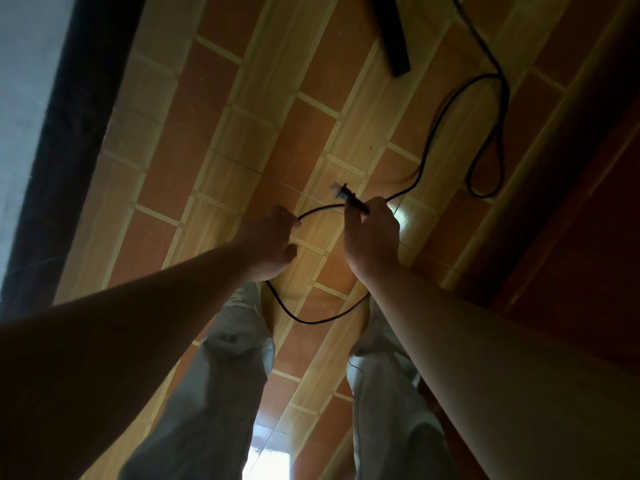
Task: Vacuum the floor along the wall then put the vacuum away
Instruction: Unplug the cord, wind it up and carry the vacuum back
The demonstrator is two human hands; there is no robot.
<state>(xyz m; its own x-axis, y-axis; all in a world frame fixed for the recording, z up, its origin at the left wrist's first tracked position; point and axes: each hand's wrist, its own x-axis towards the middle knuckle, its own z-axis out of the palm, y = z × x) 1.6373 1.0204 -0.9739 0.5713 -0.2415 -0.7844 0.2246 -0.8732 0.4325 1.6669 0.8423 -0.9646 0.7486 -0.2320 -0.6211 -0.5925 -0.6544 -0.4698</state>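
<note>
— What does the cord (pixel 446 109) look like?
— Thin, black and glossy. It snakes across the tiled floor (pixel 214 98) in loose loops, and one loop sags between the two hands above the trouser legs (pixel 214 375).
— And the grips?
— The right hand (pixel 372 233) is closed around the cord just behind the dark plug (pixel 348 196), which pokes out to the left. The left hand (pixel 268 244) pinches the cord further along.
— Anything else?
— A dark, flat bar (pixel 391 32) lies on the floor near the top.

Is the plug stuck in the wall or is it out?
Out. The plug is in the right hand, prongs bare, above the floor.
</note>
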